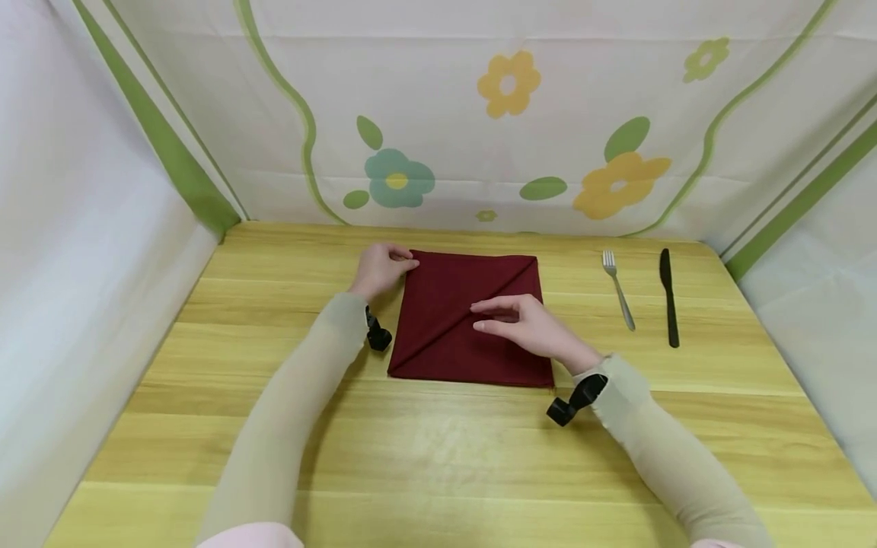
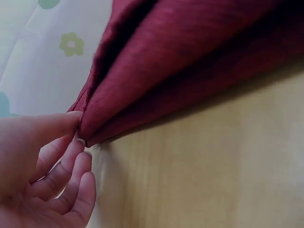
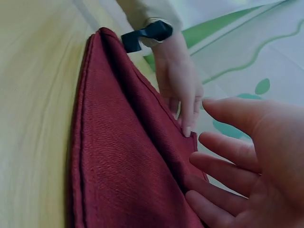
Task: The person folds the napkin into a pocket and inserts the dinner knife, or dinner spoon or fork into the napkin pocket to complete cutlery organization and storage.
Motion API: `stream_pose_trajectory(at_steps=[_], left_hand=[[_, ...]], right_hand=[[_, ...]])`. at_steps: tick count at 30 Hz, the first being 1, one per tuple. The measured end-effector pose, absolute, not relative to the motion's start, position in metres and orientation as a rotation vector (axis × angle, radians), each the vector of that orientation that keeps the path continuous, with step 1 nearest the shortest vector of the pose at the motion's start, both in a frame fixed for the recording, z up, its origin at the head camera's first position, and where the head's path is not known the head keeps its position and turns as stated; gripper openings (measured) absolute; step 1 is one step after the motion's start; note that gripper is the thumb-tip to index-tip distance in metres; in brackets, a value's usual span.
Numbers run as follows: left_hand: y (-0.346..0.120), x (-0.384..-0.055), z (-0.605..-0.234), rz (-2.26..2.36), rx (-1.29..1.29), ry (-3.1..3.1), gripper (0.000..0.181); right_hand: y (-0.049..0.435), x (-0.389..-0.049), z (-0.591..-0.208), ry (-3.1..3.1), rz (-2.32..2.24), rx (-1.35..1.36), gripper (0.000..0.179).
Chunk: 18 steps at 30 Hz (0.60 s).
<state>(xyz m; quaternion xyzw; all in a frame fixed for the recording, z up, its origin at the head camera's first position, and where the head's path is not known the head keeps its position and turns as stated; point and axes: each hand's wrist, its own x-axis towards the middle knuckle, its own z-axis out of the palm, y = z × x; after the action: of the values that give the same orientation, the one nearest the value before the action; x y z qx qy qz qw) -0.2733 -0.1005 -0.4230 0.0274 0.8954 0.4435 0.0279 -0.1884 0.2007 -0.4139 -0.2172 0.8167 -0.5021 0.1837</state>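
Observation:
A dark red cloth napkin [image 1: 445, 285] lies on the wooden table, folded into a square with a diagonal fold line from near left to far right. My left hand [image 1: 380, 270] pinches its far left corner between thumb and fingers. In the left wrist view the napkin [image 2: 156, 66] shows loose layers rising from that corner, which the left hand [image 2: 52, 175] grips. Over the middle of the napkin hovers my right hand [image 1: 530, 327], its fingers relaxed and holding nothing. The right wrist view shows the right hand [image 3: 256, 161] with spread fingers beside the fold of the napkin [image 3: 123, 133].
A fork [image 1: 619, 291] and a black knife [image 1: 668, 297] lie side by side on the table [image 1: 438, 457], right of the napkin. Behind the table hangs a white curtain [image 1: 438, 99] with flower prints. A black wrist camera [image 1: 379, 335] sits close to the napkin's left edge.

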Motion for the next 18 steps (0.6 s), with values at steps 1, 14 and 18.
stream_pose_trajectory(at_steps=[1, 14, 18], left_hand=[[-0.1, -0.274, -0.422, 1.371, 0.082, 2.769, 0.02], [-0.099, -0.281, -0.422, 1.305, 0.04, 2.803, 0.024], [-0.096, -0.277, -0.42, 1.259, 0.076, 2.83, 0.035]], right_hand=[[0.199, -0.189, -0.414, 2.312, -1.408, -0.629, 0.041], [0.183, -0.182, -0.416, 2.43, -0.792, -1.018, 0.073], [0.185, -0.179, -0.417, 2.407, -0.748, -1.037, 0.079]])
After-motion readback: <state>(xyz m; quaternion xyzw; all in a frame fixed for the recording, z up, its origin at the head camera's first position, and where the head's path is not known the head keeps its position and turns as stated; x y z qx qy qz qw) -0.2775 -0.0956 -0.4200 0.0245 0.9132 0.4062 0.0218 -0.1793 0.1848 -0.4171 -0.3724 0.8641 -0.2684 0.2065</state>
